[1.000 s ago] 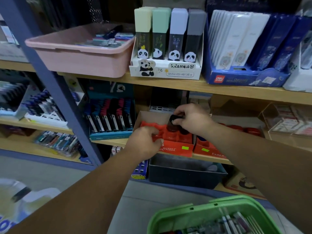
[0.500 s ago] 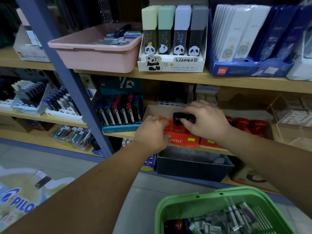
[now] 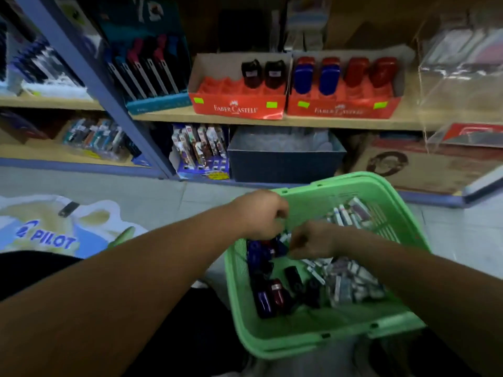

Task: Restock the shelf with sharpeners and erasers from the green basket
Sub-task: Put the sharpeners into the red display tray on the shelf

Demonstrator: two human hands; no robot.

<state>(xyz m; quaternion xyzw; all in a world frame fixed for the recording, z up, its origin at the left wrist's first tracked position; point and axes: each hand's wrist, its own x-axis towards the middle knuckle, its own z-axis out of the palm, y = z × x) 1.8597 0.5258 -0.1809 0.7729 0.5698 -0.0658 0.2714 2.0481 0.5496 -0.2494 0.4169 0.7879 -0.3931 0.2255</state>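
The green basket sits low in front of me. It holds blue, red and black sharpeners on its left side and wrapped erasers on its right. My left hand reaches over the far left rim with fingers curled down among the blue sharpeners. My right hand is beside it, fingers curled toward the left hand. What either hand holds is hidden. On the shelf, the left red Faber-Castell tray holds two black sharpeners. The right tray holds blue and red ones.
A blue shelf post slants down on the left, with a teal box of cutters beside it. Below the trays stands a dark bin. A Pilot floor sticker lies at the left, and a clear acrylic box stands to the right.
Both hands left the left red tray, where a black sharpener now stands, and dropped into the green basket. My view tilted down, so the basket fills the foreground.
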